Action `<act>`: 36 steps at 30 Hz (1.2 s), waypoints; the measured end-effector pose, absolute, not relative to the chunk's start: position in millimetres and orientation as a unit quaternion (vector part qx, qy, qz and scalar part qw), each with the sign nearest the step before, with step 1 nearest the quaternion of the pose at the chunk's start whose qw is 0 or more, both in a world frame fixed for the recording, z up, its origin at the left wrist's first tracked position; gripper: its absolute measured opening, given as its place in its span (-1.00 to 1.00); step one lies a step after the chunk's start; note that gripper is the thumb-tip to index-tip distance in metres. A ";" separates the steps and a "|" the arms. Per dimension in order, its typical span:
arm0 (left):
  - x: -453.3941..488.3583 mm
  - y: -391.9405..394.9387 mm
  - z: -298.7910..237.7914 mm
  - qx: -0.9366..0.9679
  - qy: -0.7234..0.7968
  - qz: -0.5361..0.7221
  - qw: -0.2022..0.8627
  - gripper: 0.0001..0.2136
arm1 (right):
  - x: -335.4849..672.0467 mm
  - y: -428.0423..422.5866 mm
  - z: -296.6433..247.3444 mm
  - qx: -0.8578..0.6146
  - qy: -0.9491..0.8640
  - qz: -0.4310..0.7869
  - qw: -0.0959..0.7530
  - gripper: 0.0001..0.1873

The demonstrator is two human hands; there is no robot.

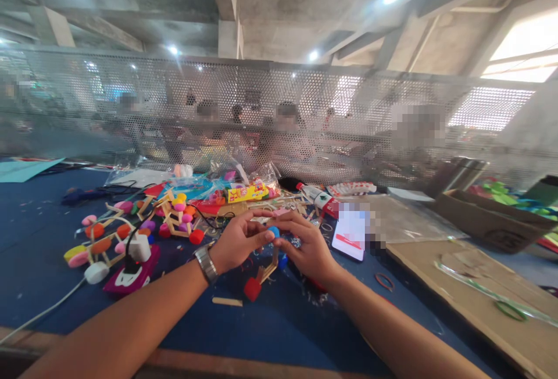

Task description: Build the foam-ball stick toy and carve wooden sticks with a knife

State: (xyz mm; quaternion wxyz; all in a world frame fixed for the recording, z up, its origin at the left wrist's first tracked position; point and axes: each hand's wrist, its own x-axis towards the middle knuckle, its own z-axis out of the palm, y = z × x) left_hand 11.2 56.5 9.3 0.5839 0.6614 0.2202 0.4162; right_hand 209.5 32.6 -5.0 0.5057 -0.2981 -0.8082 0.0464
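Observation:
Above the table, my left hand and my right hand meet fingertip to fingertip, both closed. Pinched between them is a small blue round piece at the top of a model of thin wooden sticks. A red round piece hangs at the model's lower left end, and another blue piece shows under my right fingers. My fingers hide part of the joint. A loose flat wooden stick lies on the table just below.
Left, similar stick models with coloured round pieces crowd a purple power strip with a white plug. A phone, a glue bottle and a yellow packet lie behind. Cardboard covers the right side; perforated metal screen closes the back.

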 end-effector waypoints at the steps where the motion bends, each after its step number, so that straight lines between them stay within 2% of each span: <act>1: 11.5 56.5 9.0 0.660 0.222 0.416 0.585 -0.29 | 209.8 33.7 -6.0 -0.299 -0.809 0.043 0.505 -0.63; 6: 11.6 57.7 8.0 0.654 0.215 0.420 0.591 -0.32 | 210.2 36.3 -8.0 -0.302 -0.813 0.046 0.495 -0.46; 10: 10.0 56.9 7.6 0.660 0.197 0.401 0.605 -0.26 | 208.3 34.7 -4.7 -0.270 -0.820 0.035 0.503 -0.50; 18: 9.7 54.2 7.5 0.651 0.187 0.405 0.615 -0.30 | 207.6 30.4 -2.3 -0.259 -0.809 0.009 0.527 -0.63; 21: 10.1 55.8 9.2 0.650 0.190 0.415 0.607 -0.35 | 208.1 29.0 -2.5 -0.255 -0.819 0.013 0.513 -0.46; 23: 9.8 56.8 10.1 0.653 0.189 0.421 0.600 -0.38 | 208.2 27.4 -2.0 -0.261 -0.826 0.029 0.498 -0.42; 27: 9.4 57.0 8.7 0.652 0.187 0.410 0.610 -0.35 | 207.8 25.9 -0.9 -0.273 -0.829 0.045 0.486 -0.57; 33: 10.0 57.2 4.9 0.632 0.171 0.407 0.637 -0.36 | 207.5 29.0 -1.9 -0.275 -0.803 0.020 0.528 -0.74; 36: 9.5 59.5 4.5 0.630 0.187 0.417 0.628 -0.36 | 208.5 28.9 -3.1 -0.282 -0.804 0.032 0.522 -0.63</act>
